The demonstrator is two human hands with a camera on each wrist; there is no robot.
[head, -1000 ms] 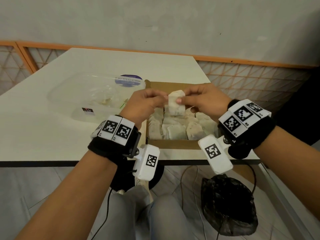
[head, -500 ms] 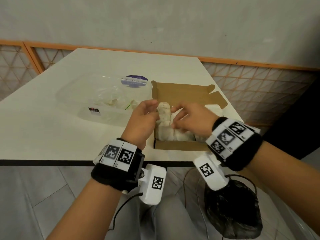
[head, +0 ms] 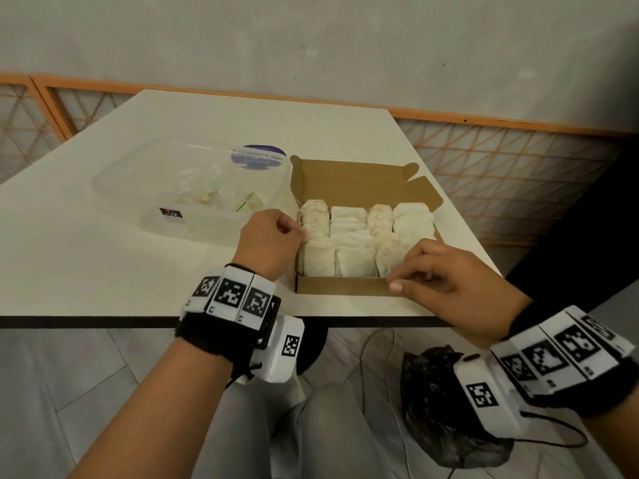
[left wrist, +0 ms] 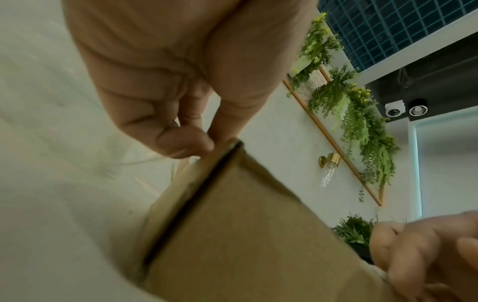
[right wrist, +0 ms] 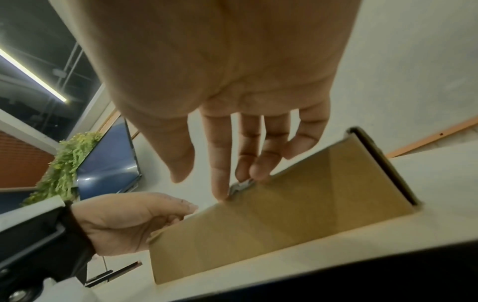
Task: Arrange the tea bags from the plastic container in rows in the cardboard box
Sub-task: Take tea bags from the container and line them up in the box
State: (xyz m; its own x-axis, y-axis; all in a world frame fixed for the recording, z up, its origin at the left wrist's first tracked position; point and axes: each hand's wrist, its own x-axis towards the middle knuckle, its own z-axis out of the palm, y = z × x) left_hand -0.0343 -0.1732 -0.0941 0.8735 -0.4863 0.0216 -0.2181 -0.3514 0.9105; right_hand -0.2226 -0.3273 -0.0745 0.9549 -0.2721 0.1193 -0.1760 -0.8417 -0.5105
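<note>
We are resting our left hand [head: 268,240] at the cardboard box's [head: 340,286] left wall, fingers curled together, pinching a thin string. Our right hand [head: 456,288] is hovering at the near right corner, fingers relaxed apart. Tea bags [head: 349,236] are standing in rows inside; a few are lying in the plastic container [head: 138,188] left of it on the worktop [head: 86,264].

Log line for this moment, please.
left hand: at cardboard box left wall, fingers curled | right hand: fingertips on near-right tea bags | plastic container: few bags left
</note>
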